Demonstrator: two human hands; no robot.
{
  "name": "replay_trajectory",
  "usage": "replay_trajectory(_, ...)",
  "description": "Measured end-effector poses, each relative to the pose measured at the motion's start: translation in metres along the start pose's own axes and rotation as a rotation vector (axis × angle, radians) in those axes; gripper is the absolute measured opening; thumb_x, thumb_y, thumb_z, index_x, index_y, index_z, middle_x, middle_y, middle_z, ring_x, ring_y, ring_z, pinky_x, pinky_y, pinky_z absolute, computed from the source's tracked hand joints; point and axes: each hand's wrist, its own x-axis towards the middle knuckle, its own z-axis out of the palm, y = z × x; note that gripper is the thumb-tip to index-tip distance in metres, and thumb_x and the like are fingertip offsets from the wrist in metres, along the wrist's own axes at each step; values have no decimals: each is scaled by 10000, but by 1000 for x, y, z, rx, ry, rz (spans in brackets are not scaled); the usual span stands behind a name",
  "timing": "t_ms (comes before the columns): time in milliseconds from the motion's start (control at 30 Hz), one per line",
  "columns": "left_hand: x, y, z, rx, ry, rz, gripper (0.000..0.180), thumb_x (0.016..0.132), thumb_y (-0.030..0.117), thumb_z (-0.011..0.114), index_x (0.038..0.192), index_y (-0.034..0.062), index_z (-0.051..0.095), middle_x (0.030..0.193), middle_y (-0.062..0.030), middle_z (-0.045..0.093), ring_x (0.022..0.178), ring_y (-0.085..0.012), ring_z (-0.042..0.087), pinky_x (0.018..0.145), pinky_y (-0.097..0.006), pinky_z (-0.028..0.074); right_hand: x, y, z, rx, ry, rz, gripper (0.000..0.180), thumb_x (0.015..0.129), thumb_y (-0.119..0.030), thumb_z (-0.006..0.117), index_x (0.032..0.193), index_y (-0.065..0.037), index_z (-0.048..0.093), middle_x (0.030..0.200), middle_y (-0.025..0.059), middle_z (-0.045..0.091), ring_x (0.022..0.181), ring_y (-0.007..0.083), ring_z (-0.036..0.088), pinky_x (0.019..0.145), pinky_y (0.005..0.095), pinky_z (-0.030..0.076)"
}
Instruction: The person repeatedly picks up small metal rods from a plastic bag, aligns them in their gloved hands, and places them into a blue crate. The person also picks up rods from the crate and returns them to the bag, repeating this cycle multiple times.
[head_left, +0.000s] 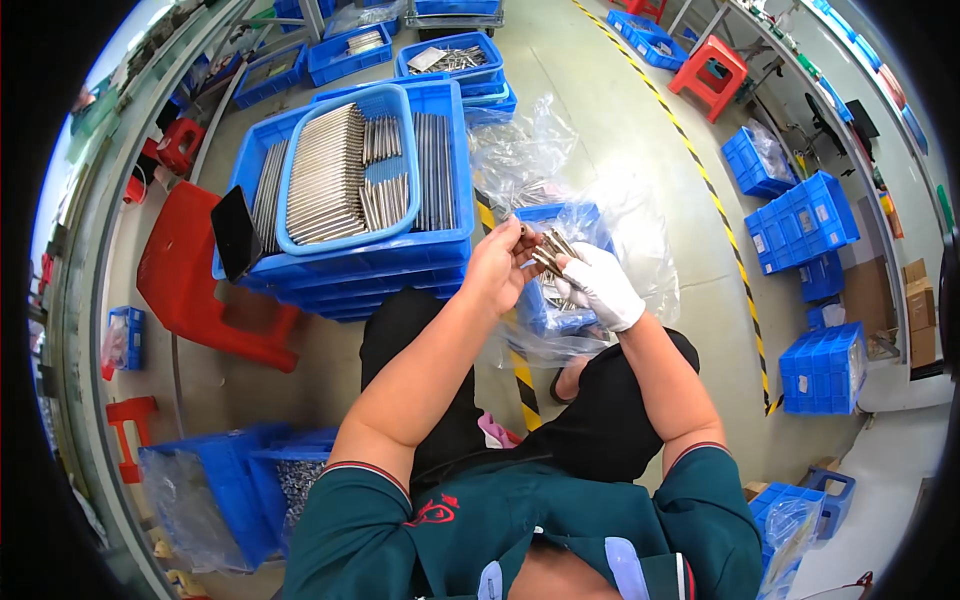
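My right hand [608,288], in a white glove, is closed around a small bunch of metal rods [553,246]. The bare fingers of my left hand [497,268] are curled in at the rods' left ends. Something small and dark shows at its fingertips, too small to name. Just beneath both hands stands a blue bin [545,318] lined with clear plastic, with more metal pieces partly hidden in it. To the left, a light blue basket [284,205] of neatly stacked metal rods [325,170] rests on a larger blue crate [455,245].
A black phone-like slab [234,232] leans on the crate's left corner. Beside it is a red plastic stool [190,270]. Clear plastic sheeting [640,240] spreads right of the bin. Blue crates [800,225] stand along the right, beyond a yellow-black floor stripe [715,190].
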Motion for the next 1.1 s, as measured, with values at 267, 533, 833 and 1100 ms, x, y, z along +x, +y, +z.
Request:
replay_trajectory(267, -6, -5, 7, -20, 9, -25, 233, 976, 305, 459, 881, 112, 547, 859, -30, 585, 832, -175, 589, 747, -354, 461, 10, 8, -4, -23, 39, -31, 237, 912, -267, 537, 824, -48, 563, 613, 6, 534, 493, 61, 428, 448, 220, 320)
replay_trajectory(533, 0, -4, -8, 47, -69, -30, 244, 945, 302, 534, 838, 88, 580, 725, -12, 554, 648, -137, 506, 632, -304, 443, 6, 5, -10, -136, 91, -125, 245, 886, -252, 574, 794, -26, 554, 616, 17, 532, 542, 72, 467, 501, 249, 378)
replay_trajectory(833, -6, -3, -5, 121, -177, -50, 207, 933, 260, 562, 828, 83, 580, 664, -3, 527, 592, -114, 469, 577, -273, 394, -1, 0, -9, -523, 228, -317, 255, 859, -257, 581, 846, -3, 558, 686, 168, 550, 609, 285, 537, 594, 365, 437)
replay_trajectory(1100, -9, -2, -3, 381, -188, 66, 165, 897, 194, 620, 817, 53, 591, 682, -21, 560, 579, -94, 481, 564, -254, 408, -4, 1, -14, -570, 209, -339, 249, 856, -257, 570, 866, -9, 565, 734, 195, 572, 658, 342, 561, 609, 383, 441)
